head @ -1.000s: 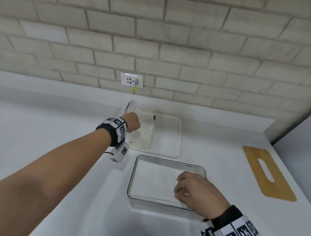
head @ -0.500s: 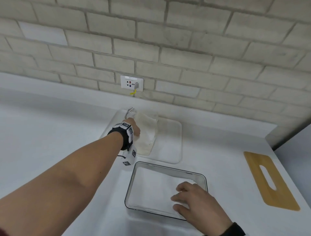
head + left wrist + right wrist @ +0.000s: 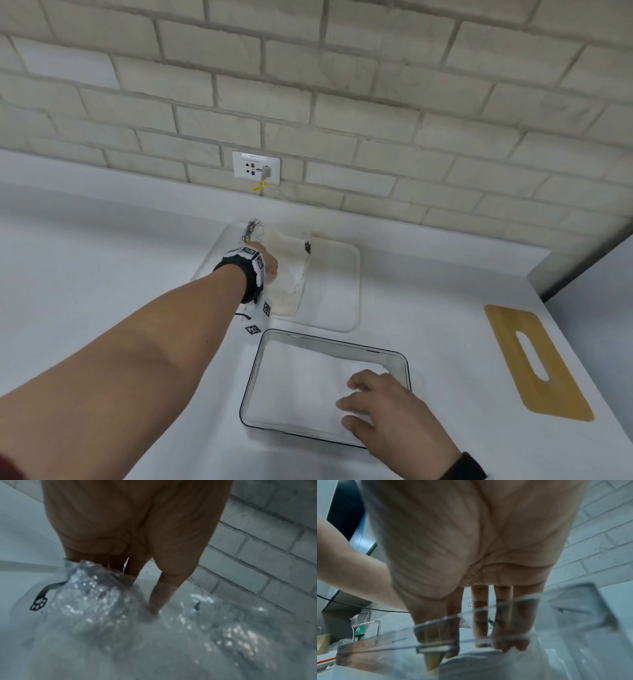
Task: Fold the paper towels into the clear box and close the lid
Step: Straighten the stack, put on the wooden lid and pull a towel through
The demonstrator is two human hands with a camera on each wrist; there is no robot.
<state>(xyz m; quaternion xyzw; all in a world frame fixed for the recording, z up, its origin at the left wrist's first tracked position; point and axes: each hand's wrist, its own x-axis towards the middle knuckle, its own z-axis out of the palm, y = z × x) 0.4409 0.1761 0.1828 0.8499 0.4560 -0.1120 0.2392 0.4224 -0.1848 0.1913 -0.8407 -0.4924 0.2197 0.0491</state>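
Note:
A clear box [image 3: 255, 377] stands on the white counter with a folded white paper towel [image 3: 301, 383] lying flat inside. My right hand [image 3: 356, 401] rests in the box's near right corner, fingers fairly straight and pressing on the towel [image 3: 488, 666] behind the clear wall [image 3: 385, 646]. Farther back, a pack of paper towels [image 3: 291, 277] in crinkled clear wrap [image 3: 89, 601] lies on a flat white lid [image 3: 339, 301]. My left hand [image 3: 269, 263] reaches into the wrap's opening. The plastic hides its fingertips [image 3: 154, 607], so its grip is unclear.
A wooden cutting board [image 3: 537, 363] with a handle slot lies at the right on the counter. A brick wall with a socket [image 3: 256, 168] runs along the back. A grey panel stands at the far right edge.
My left hand has pushed farther into the towel pack, toward the wall. My right hand has spread flatter on the towel in the box.

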